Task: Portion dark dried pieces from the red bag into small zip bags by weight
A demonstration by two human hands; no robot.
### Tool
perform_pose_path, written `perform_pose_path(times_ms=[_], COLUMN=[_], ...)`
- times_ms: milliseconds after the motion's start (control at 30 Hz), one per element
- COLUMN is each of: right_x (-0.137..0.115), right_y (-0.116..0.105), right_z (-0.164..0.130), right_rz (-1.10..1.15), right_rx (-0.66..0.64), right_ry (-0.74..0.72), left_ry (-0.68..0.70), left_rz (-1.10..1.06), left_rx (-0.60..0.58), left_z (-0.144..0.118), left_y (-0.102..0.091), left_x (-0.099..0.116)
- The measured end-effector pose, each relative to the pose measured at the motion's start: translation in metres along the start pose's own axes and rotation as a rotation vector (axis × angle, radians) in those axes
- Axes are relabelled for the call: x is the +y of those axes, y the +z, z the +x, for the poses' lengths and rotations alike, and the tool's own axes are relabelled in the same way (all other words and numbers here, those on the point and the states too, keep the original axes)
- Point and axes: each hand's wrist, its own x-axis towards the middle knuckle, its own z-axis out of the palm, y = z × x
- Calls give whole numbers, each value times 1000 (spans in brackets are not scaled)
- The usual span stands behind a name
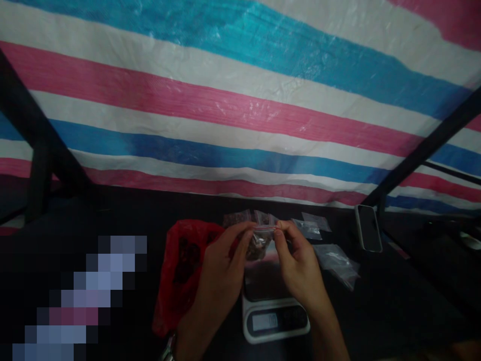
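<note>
- Near the table's (406, 311) near edge stands the scale (263, 286), its readout facing the person, too faint to read; wrists are best kept off its plate.
- Left of it, the red bag (168, 286) gapes over dark pieces; the left forearm crosses in front of its right edge, so a sleeveless, lifted wrist with a watch (170, 349) should avoid catching the rim.
- The left hand (224, 260) and right hand (300, 265) each pinch, thumb against finger, a top corner of the small bag (258, 244).
- That bag hangs at the far edge of the scale's plate, contents low; whether it touches the plate, or its strip is sealed, cannot be told. Keeping the top taut and level, with pieces clear of the strip, would probably let the thumbs press evenly from corner to corner.
- Right of the plate lie flat bags (337, 261), out of the fingers' way.
- Towards the table's far edge lie more packets (236, 218) and, at right, the phone (369, 229).
- Beyond hangs a striped tarp (240, 105).
</note>
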Motion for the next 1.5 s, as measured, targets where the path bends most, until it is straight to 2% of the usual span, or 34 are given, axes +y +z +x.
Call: perform_pose_path(times_ms=[233, 467, 933, 1033, 1200, 1300, 1500], right_x=[-4, -8, -10, -14, -18, -18, -15], right_y=[4, 7, 13, 16, 19, 19, 18], right_z=[-1, -2, -1, -1, -4, -4, -2], right_rz=[140, 113, 220, 236, 249, 246, 267], right_rx=[-18, 1, 4, -15, -25, -33, -46], right_ry=[70, 82, 114, 125, 116, 116, 142], left_ry=[-148, -160, -182, -192, -263, -309, -338], left_rz=[-62, -15, 31, -118, -475, -531, -486], left_rx=[53, 19, 60, 50, -64, -58, -59], left_z=[2, -4, -8, -8, -4, -2, -2], left_y=[-5, -10, -16, -12, -3, -3, -8], left_x=[8, 4, 9, 8, 8, 9, 10])
